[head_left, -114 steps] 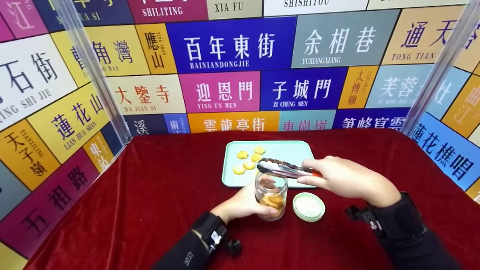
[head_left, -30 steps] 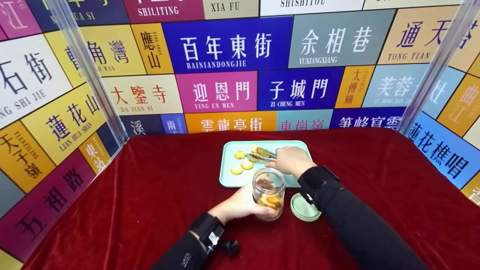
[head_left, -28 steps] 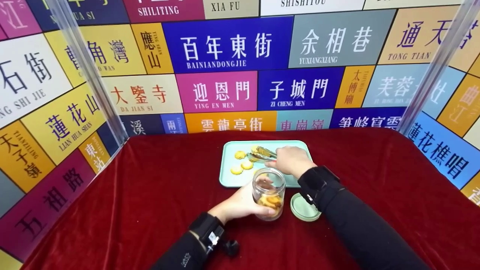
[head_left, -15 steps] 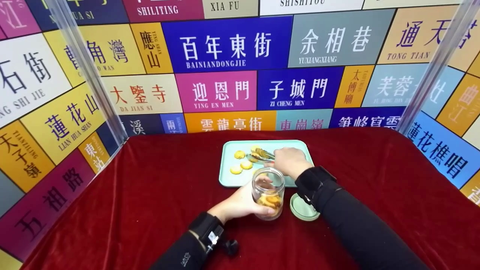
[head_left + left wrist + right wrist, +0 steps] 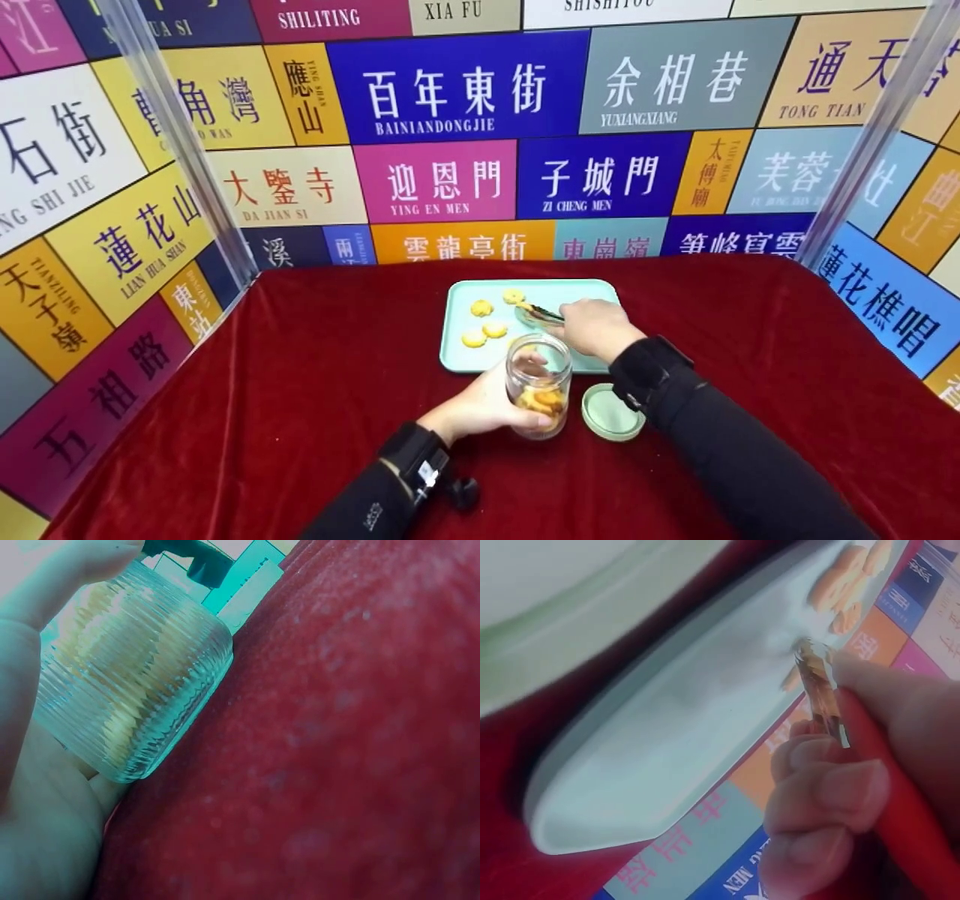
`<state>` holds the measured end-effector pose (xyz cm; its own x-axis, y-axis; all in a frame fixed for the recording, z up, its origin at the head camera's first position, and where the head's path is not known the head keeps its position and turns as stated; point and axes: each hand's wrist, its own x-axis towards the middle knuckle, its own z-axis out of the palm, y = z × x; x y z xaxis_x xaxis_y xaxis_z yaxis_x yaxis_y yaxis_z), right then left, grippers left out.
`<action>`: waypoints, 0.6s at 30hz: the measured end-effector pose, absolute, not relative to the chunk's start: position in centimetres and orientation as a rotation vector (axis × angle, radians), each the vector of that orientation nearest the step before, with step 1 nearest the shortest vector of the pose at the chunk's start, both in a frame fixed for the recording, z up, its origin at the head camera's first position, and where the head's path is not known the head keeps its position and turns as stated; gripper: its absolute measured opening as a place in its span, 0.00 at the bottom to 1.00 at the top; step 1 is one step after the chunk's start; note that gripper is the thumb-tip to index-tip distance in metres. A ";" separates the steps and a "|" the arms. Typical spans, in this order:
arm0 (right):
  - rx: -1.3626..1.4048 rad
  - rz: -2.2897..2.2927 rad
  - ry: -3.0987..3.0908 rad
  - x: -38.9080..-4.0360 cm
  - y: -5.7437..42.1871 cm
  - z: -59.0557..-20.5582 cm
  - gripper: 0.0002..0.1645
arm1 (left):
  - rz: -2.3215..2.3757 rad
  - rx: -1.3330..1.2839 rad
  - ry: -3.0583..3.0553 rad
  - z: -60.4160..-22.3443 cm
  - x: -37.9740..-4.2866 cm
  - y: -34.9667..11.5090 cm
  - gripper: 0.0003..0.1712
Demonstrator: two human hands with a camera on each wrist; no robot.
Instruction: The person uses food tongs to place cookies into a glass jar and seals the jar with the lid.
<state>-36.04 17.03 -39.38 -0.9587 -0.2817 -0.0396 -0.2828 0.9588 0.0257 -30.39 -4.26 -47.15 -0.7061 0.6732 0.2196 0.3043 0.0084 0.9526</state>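
Note:
My left hand (image 5: 484, 406) grips a clear glass jar (image 5: 538, 375), mouth upward, with several cookies (image 5: 544, 400) at its bottom. Ribbed glass and the cookies inside show close up in the left wrist view. In my right hand (image 5: 600, 328) are metal tongs (image 5: 541, 313) with a red handle (image 5: 881, 787), lowered over the mint tray (image 5: 454, 358). A bit of yellow cookie (image 5: 525, 306) shows at the tongs' tips. Several yellow cookies (image 5: 494, 330) lie on the tray's left half; one is partly hidden behind the jar.
A pale green lid (image 5: 613, 412) lies right of the jar, just under my right wrist. Red velvet cloth (image 5: 337, 360) covers the table. Behind stands a wall of coloured signs (image 5: 457, 90), with clear corner posts (image 5: 191, 150) at both sides.
From above the jar's mouth, the tongs went to the tray's cookies, then drew back slightly right. The cookie formerly at their tips has left its spot. My left hand keeps holding the jar.

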 end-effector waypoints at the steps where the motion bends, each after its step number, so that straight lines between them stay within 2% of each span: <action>1: -0.441 0.044 3.066 -36.0 17.3 -39.4 0.26 | 1.752 1.006 1.989 -47.1 -30.4 -4.3 0.48; 10: -0.464 -0.009 3.050 -34.9 19.2 -39.5 0.26 | 1.758 0.995 1.988 -47.2 -30.5 -4.3 0.48; 18: -0.506 -0.209 3.064 -34.3 21.5 -40.0 0.21 | 1.742 0.995 2.024 -47.4 -30.5 -4.1 0.48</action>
<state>-34.28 21.51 -40.01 -0.9467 -0.3220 -0.0066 -0.3181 0.9381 -0.1372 -30.55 -4.13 -47.37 -0.7193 0.6611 0.2135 0.3096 0.0300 0.9504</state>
